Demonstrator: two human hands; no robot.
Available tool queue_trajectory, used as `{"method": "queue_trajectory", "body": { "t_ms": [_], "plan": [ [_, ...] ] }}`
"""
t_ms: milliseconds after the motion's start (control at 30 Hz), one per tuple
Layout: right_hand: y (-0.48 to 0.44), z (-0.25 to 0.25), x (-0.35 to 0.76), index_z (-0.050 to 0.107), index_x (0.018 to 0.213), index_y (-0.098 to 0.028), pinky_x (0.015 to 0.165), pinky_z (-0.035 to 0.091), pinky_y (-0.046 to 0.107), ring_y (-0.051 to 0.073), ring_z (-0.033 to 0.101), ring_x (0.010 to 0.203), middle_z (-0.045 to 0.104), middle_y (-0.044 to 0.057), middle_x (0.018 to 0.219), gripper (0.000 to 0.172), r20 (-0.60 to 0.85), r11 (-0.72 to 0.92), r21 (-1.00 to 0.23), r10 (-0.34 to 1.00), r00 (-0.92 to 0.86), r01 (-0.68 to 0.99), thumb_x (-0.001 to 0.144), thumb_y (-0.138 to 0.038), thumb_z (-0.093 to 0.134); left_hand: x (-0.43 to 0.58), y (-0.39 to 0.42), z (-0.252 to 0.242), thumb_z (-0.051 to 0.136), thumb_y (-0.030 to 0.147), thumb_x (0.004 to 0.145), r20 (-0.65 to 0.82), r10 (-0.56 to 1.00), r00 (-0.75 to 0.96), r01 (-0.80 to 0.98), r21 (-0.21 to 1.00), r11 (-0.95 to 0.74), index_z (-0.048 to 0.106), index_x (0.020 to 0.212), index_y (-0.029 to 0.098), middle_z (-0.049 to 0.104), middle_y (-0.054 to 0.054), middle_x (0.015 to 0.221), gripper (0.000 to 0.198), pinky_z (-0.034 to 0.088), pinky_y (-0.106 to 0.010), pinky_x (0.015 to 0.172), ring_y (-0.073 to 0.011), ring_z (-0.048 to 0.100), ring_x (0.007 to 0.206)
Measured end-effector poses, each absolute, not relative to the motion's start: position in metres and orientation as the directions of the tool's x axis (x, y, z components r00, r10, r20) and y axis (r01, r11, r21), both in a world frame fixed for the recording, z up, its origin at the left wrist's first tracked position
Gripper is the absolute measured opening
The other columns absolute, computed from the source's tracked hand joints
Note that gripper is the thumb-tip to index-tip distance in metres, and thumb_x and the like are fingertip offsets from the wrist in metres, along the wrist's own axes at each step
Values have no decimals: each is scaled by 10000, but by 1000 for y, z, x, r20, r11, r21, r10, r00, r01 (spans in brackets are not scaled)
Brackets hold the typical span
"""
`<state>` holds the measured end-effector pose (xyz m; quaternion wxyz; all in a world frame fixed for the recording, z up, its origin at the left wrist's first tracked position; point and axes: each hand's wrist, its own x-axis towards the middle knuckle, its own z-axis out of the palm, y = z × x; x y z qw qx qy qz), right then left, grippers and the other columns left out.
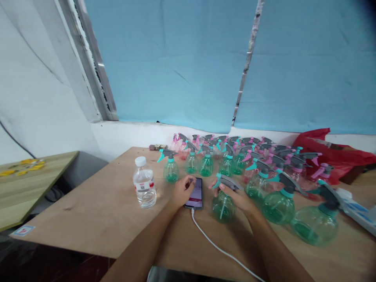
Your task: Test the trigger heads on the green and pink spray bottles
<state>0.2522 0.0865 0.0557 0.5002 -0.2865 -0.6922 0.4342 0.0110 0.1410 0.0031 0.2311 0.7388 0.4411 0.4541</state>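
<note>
- Far left, I see a side table (48, 184) with yellow pieces (25, 166) on it, a gap, then the slanting left edge of the worktable (96, 211).
- A broad stretch of tabletop lies between that edge and the water bottle (145, 186), which stands upright, capped, with clear liquid inside.
- Left hand (182, 192): fingers curled at the phone's (197, 192) upper left; I can't tell whether they grip it. A white cable (210, 239) runs from the phone toward the front edge.
- Right hand (240, 199): clamped on the top of a spray bottle (219, 211), green liquid low inside, just right of the phone.
- Further right, green bottles (277, 209) holding green liquid and pink-topped bottles (296, 173) crowd my room.
- Far right, a red bag (317, 154) sits behind them.
</note>
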Motion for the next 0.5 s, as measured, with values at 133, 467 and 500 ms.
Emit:
{"method": "queue_trajectory", "body": {
  "t_ms": [133, 467, 500],
  "plan": [
    [85, 56, 249, 719, 753, -229, 675, 511, 336, 201, 647, 660, 690, 45, 705, 500, 438, 460, -888, 839, -324, -8, 955, -662, 570, 11, 139, 6, 524, 412, 976, 474, 858, 198, 452, 732, -509, 692, 969, 210, 527, 49, 624, 264, 358, -241, 582, -141, 504, 591],
    [100, 41, 256, 780, 1008, -248, 732, 532, 362, 203, 672, 665, 771, 77, 926, 463, 413, 422, -906, 876, -249, -18, 998, -629, 517, 11, 137, 7, 539, 417, 968, 467, 862, 196, 453, 737, -503, 696, 967, 215, 526, 48, 639, 255, 348, -241, 580, -143, 503, 603],
    [100, 41, 256, 781, 1008, -247, 735, 533, 365, 206, 673, 668, 771, 79, 926, 464, 413, 422, -906, 877, -245, -19, 996, -630, 520, 11, 137, 8, 542, 415, 966, 468, 862, 195, 454, 736, -502, 696, 966, 214, 525, 47, 641, 253, 348, -241, 582, -143, 502, 605]
  ]
}}
